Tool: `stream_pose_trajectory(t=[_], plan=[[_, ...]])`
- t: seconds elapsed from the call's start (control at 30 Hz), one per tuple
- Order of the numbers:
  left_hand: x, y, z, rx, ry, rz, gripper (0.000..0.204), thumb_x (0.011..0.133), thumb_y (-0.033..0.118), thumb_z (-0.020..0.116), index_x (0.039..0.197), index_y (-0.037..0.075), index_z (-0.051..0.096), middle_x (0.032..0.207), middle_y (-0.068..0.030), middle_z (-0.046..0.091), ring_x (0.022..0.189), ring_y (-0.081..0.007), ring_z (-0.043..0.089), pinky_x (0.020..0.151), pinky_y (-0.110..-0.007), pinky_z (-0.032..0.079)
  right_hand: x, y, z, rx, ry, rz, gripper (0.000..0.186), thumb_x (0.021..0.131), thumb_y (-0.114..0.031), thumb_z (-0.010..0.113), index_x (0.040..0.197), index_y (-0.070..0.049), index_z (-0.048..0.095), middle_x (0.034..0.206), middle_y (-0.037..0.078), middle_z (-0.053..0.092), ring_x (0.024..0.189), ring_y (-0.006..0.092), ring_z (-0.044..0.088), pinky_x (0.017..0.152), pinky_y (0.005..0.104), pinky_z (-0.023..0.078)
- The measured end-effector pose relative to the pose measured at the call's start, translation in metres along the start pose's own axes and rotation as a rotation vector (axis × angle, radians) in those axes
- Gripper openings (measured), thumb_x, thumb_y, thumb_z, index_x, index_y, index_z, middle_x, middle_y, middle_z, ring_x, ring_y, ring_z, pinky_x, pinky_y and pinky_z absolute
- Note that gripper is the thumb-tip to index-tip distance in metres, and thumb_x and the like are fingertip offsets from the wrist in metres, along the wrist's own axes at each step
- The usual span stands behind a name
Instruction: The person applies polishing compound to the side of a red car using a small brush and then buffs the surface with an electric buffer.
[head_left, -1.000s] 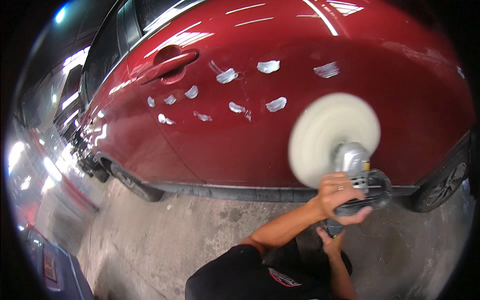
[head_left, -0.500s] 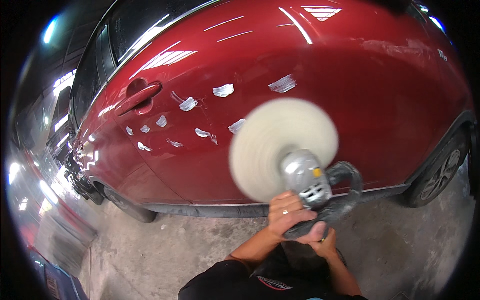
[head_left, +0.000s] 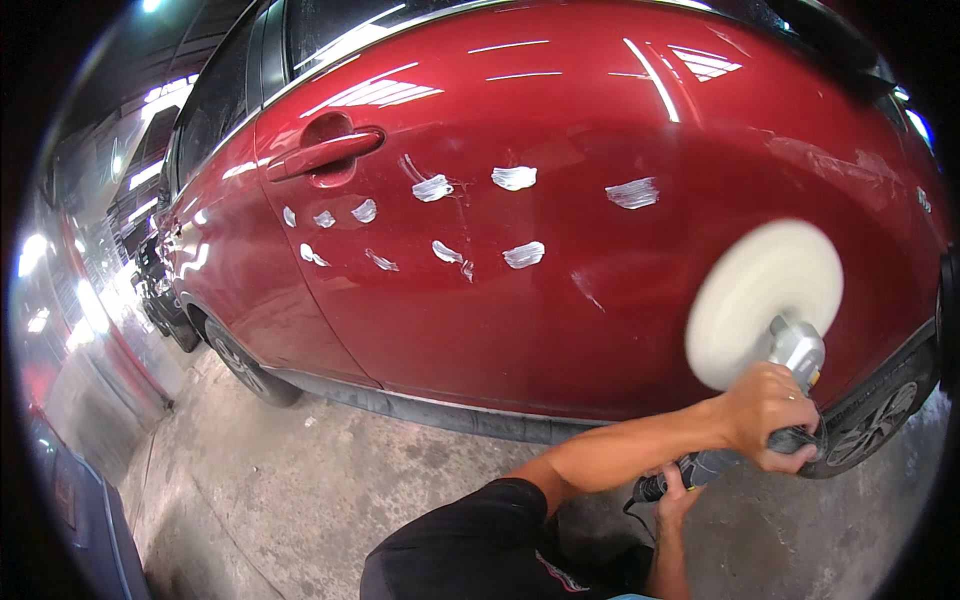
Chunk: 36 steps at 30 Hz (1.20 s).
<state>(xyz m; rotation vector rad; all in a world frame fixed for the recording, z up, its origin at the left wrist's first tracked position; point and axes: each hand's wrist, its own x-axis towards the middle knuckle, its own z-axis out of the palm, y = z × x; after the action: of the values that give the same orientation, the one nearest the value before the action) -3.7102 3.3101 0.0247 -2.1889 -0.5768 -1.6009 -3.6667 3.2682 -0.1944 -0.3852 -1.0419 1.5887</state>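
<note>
My left hand [head_left: 768, 415] is closed around the front handle of a grey and black polisher [head_left: 798, 347]. Farther back, my right hand [head_left: 677, 497] grips the tool's body, with a cord trailing below it. The round cream pad [head_left: 765, 300] looks blurred, as if spinning, and faces the right part of a red car door [head_left: 480, 330]. Whether it presses on the paint I cannot tell. Left of the pad, several white smears of paste [head_left: 632, 193] sit in two rough rows, and a faint streak [head_left: 588, 290] shows lower down.
The door handle [head_left: 325, 155] is at the upper left and a side mirror [head_left: 835, 50] at the upper right. Wheels [head_left: 245, 365] stand at both ends of the dark sill [head_left: 420, 410]. Concrete floor [head_left: 290, 480] lies below, with a dark blue object [head_left: 90, 510] at the lower left.
Both hands have carried the polisher to the right, away from the white smears. My left arm now stretches across to the right, and the view has shifted.
</note>
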Motion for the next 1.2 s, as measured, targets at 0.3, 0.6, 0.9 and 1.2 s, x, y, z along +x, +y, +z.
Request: stream_pose_trajectory(t=[0.3, 0.6, 0.9, 1.2], plan=[[-0.005, 0.08, -0.188, 0.386, 0.132, 0.075, 0.022, 0.079, 0.02, 0.076, 0.084, 0.004, 0.062, 0.056, -0.0025, 0.052, 0.046, -0.0155, 0.049, 0.049, -0.032, 0.038, 0.016, -0.058, 0.092, -0.506, -0.489, -0.009, 0.047, 0.071, -0.021, 0.083, 0.109, 0.002, 0.066, 0.093, 0.013, 0.073, 0.086, 0.0215, 0.07, 0.082, 0.0374, 0.054], [-0.01, 0.081, -0.201, 0.452, 0.306, 0.121, 0.03, 0.085, 0.025, 0.069, 0.094, 0.006, 0.048, 0.057, -0.0008, 0.044, 0.047, -0.0127, 0.04, 0.052, -0.032, 0.035, 0.03, -0.066, 0.106, -0.569, -0.543, -0.057, 0.05, 0.068, -0.021, 0.085, 0.109, 0.002, 0.067, 0.098, 0.019, 0.074, 0.092, 0.0266, 0.073, 0.083, 0.0382, 0.054], [0.076, -0.004, -0.053, 0.071, 0.162, 0.17, 0.02, 0.064, 0.019, 0.08, 0.075, 0.011, 0.066, 0.062, -0.0031, 0.064, 0.051, -0.0212, 0.061, 0.052, -0.032, 0.047, 0.044, -0.068, 0.043, -0.337, 0.047, -0.176, 0.037, 0.077, -0.014, 0.079, 0.105, 0.004, 0.062, 0.084, 0.011, 0.066, 0.071, 0.0221, 0.065, 0.069, 0.0353, 0.054], [0.06, -0.014, -0.013, 0.033, -0.049, -0.012, 0.022, 0.066, 0.027, 0.078, 0.07, 0.013, 0.062, 0.055, -0.0072, 0.059, 0.05, -0.0274, 0.06, 0.05, -0.037, 0.047, 0.024, -0.052, 0.081, 0.16, 0.183, -0.036, 0.025, 0.08, 0.002, 0.064, 0.105, 0.002, 0.059, 0.084, 0.01, 0.063, 0.066, 0.0205, 0.061, 0.06, 0.0334, 0.051]])
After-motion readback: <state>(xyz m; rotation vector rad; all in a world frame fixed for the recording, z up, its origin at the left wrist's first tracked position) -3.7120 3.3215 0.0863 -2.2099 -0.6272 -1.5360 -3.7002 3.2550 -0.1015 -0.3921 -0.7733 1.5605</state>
